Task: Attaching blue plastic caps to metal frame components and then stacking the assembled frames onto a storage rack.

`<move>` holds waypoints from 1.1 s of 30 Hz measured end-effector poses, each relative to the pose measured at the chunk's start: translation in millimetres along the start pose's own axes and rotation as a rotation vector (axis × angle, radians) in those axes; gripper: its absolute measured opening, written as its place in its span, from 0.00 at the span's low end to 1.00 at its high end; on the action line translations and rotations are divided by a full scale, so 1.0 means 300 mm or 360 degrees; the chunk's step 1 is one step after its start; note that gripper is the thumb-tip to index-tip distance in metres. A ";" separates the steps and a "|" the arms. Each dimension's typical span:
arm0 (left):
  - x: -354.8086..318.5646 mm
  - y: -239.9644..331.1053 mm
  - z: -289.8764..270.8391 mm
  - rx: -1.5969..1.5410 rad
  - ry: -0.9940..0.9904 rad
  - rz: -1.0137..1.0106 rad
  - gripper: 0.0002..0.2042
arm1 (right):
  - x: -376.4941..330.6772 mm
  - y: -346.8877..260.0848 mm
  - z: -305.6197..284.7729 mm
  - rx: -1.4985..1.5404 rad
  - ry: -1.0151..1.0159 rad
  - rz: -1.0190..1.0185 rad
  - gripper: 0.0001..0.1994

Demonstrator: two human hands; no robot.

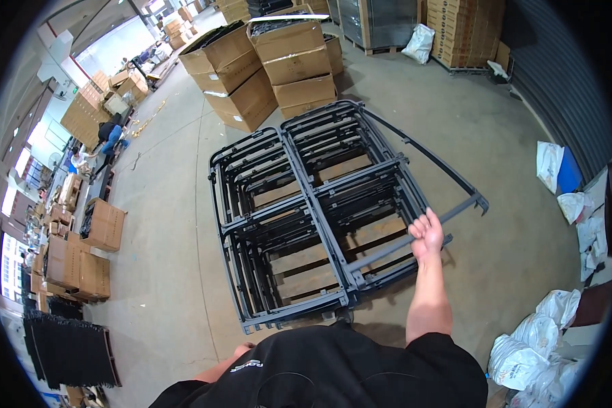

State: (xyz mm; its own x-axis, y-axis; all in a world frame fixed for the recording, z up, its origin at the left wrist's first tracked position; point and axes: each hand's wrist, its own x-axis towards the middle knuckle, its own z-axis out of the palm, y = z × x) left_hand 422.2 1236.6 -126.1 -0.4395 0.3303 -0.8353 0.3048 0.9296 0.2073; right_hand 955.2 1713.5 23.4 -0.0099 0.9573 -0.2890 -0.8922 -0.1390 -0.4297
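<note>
In front of me lies a stack of black metal tube frames (306, 197) on a wooden pallet (306, 277). A top frame (445, 166) is turned askew, its right part sticking out past the stack. My right hand (426, 234) is closed round a bar of this askew frame at the stack's near right side. Close against my body, left of the stack's near end, is my left hand (243, 349). My black shirt covers most of it, so its fingers are hidden.
Tall cardboard boxes (289, 54) stand just beyond the stack. More boxes (75, 265) and black bristly sheets (68, 348) line the left. White sacks (534, 343) lie at the near right; a ribbed shutter (564, 75) is farther right. Two people (109, 136) bend down at the far left.
</note>
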 end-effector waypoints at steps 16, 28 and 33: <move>0.233 -0.235 -0.095 -0.0279 0.0031 0.0318 0.23 | -0.739 0.296 0.877 -0.1073 -0.0586 -0.0433 0.10; 0.359 -0.258 -0.420 -0.0607 -0.0417 0.0721 0.08 | -1.652 0.489 1.005 -0.1404 -0.0268 -0.0729 0.09; 0.105 0.191 -0.343 -0.0470 -0.0948 0.1167 0.14 | -1.965 0.527 1.004 -0.1317 -0.0190 -0.0795 0.11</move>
State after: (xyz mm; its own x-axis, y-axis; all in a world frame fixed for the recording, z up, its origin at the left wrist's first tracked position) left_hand 339.1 1317.2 -88.0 0.2955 0.7796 -0.5522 0.0728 0.5579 0.8267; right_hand 683.9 1203.7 383.5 0.1970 0.9675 0.1585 -0.2070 0.1991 -0.9579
